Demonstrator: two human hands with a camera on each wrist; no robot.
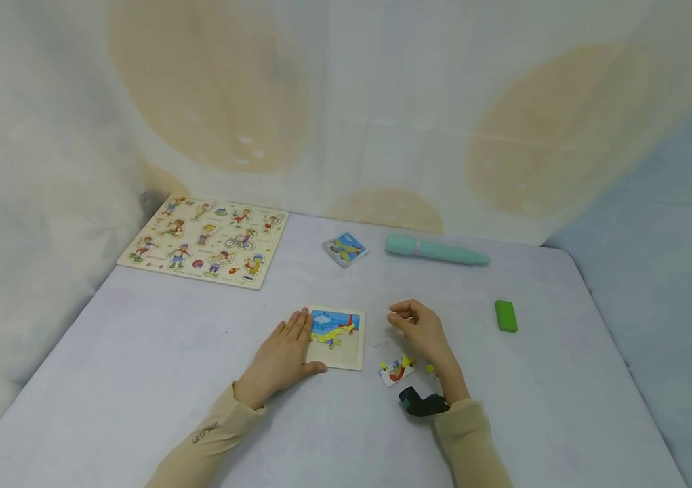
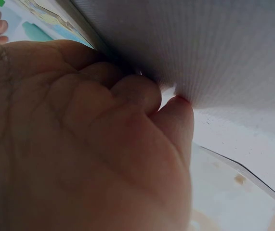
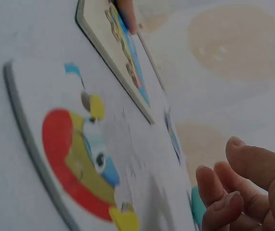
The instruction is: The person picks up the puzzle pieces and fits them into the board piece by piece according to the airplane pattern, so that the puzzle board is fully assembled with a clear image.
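Note:
A small square puzzle board (image 1: 346, 358) lies on the table, its upper part filled with blue and yellow pieces. My left hand (image 1: 281, 358) lies flat with fingers straight along the board's left edge. Right of the board my right hand (image 1: 421, 331) hovers, fingers loosely bent, holding nothing that shows. Near that wrist lies a loose piece (image 1: 397, 372) with red and yellow print, seen large in the right wrist view (image 3: 65, 154); a yellow bit (image 1: 430, 369) shows beside it, partly hidden by the forearm. The left wrist view shows mostly the palm (image 2: 89, 134).
A large board with cartoon figures (image 1: 205, 242) lies at the back left. Behind the small board sits a small square picture (image 1: 346, 249), with a mint-green microphone-shaped object (image 1: 437, 251) to its right. A green block (image 1: 506, 316) lies on the right.

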